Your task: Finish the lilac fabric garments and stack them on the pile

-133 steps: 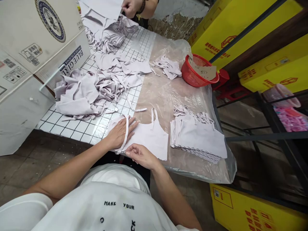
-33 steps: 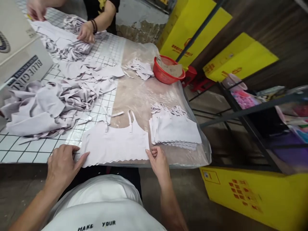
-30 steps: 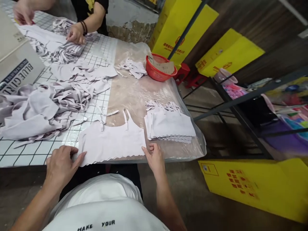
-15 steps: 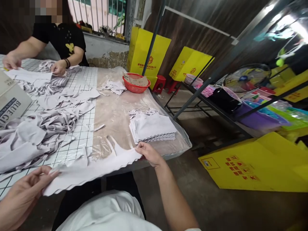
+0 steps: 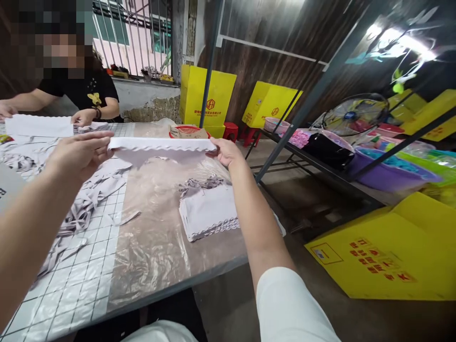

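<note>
Stretched level between my hands, above the table [image 5: 149,251], is a pale fabric piece [image 5: 160,144] with a scalloped edge. My left hand [image 5: 83,152] pinches its left end, and my right hand [image 5: 224,151] grips the right end. Beneath my right forearm lies a neat stack of similar scalloped pieces [image 5: 208,209], partly covered by the arm. A loose heap of pale pieces with thin straps [image 5: 92,194] spreads over the gridded left side of the table, behind my left arm.
Across the table a co-worker's hand [image 5: 85,117] holds another scalloped piece [image 5: 39,126]. A red basket [image 5: 188,130] stands at the far edge. To the right are a metal rack [image 5: 278,147] with a purple tub [image 5: 388,173] and a yellow box [image 5: 388,251].
Both my hands have lifted the fabric piece up and away from me, from the near table edge to above the table. My view has tilted upward. The co-worker's piece is now spread flat.
</note>
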Action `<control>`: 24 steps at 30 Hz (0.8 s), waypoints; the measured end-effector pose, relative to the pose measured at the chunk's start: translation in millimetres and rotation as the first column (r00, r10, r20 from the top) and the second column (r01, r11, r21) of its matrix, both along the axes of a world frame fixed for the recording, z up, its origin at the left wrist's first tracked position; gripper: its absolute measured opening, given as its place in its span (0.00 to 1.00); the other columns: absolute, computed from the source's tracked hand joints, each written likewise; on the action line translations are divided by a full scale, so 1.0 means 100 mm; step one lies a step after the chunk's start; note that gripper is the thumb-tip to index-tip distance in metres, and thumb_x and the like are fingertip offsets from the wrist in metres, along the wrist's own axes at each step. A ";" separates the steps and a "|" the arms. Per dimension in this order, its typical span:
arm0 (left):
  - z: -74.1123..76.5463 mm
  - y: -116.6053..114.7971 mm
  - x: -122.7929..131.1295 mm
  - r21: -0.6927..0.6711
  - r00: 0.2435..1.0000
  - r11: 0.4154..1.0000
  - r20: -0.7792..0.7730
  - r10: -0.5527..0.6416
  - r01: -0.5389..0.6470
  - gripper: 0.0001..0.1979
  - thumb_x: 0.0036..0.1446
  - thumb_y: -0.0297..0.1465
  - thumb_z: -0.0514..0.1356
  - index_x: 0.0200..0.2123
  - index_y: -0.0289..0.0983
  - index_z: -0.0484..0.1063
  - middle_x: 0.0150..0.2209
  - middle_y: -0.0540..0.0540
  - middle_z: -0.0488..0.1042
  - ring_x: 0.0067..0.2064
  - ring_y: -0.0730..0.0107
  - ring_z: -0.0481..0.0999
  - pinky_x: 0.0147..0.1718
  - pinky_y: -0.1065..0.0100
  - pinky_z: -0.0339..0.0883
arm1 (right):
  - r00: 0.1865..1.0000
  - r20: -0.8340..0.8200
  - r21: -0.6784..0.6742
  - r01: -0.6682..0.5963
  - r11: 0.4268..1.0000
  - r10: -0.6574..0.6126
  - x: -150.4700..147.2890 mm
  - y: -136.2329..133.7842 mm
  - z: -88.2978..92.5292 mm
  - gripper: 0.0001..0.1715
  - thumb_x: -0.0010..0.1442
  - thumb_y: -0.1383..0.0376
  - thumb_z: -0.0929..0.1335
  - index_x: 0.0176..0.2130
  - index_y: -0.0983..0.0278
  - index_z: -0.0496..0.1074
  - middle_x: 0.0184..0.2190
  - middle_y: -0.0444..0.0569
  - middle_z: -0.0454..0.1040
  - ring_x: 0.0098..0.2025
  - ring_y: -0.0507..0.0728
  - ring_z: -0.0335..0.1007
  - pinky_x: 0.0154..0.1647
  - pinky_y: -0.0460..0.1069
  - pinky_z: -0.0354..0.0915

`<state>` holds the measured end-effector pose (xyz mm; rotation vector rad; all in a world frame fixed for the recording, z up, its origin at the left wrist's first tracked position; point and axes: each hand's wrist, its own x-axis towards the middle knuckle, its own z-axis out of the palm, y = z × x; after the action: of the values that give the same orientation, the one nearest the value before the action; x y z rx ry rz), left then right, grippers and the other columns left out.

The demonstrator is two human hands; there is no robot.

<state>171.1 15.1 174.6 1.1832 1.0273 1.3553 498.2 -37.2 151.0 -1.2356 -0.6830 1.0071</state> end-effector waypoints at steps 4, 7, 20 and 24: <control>-0.26 0.25 0.62 -0.228 0.992 0.967 0.080 -0.098 0.114 0.08 0.55 0.14 0.58 0.35 0.25 0.75 0.22 0.48 0.73 0.21 0.83 0.71 0.23 0.83 0.70 | 0.990 -0.028 -0.132 0.132 0.982 -0.137 0.41 0.04 -0.10 0.08 0.68 0.68 0.64 0.35 0.65 0.70 0.23 0.42 0.75 0.26 0.50 0.73 0.40 0.50 0.75; -0.68 0.31 1.02 -0.397 0.986 0.903 0.045 -0.161 0.166 0.09 0.52 0.14 0.59 0.36 0.27 0.76 0.23 0.47 0.74 0.20 0.79 0.72 0.17 0.82 0.67 | 0.980 -0.024 -0.259 0.184 0.948 -0.197 0.62 -0.10 -0.45 0.09 0.67 0.70 0.62 0.36 0.66 0.70 0.21 0.43 0.74 0.25 0.51 0.71 0.39 0.50 0.75; -0.80 -0.13 1.39 -0.311 0.949 0.896 0.108 -0.298 0.317 0.08 0.48 0.17 0.61 0.33 0.28 0.76 0.22 0.49 0.74 0.22 0.79 0.73 0.24 0.78 0.71 | 0.965 0.019 -0.229 0.258 0.939 -0.260 1.20 -0.71 -0.66 0.07 0.66 0.67 0.67 0.34 0.65 0.67 0.22 0.43 0.72 0.24 0.48 0.68 0.26 0.42 0.70; -1.20 -0.61 1.20 -0.378 0.924 0.848 0.058 -0.379 0.372 0.11 0.36 0.24 0.69 0.29 0.29 0.77 0.20 0.50 0.74 0.20 0.77 0.71 0.23 0.73 0.71 | 0.970 0.080 -0.274 0.244 0.931 -0.230 1.14 -1.26 -0.97 0.12 0.61 0.65 0.71 0.30 0.64 0.66 0.20 0.43 0.71 0.22 0.49 0.66 0.22 0.42 0.67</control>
<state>291.3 -45.4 54.8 1.0311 0.9577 0.7906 612.3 -162.7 54.2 -1.5548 -0.4200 0.8952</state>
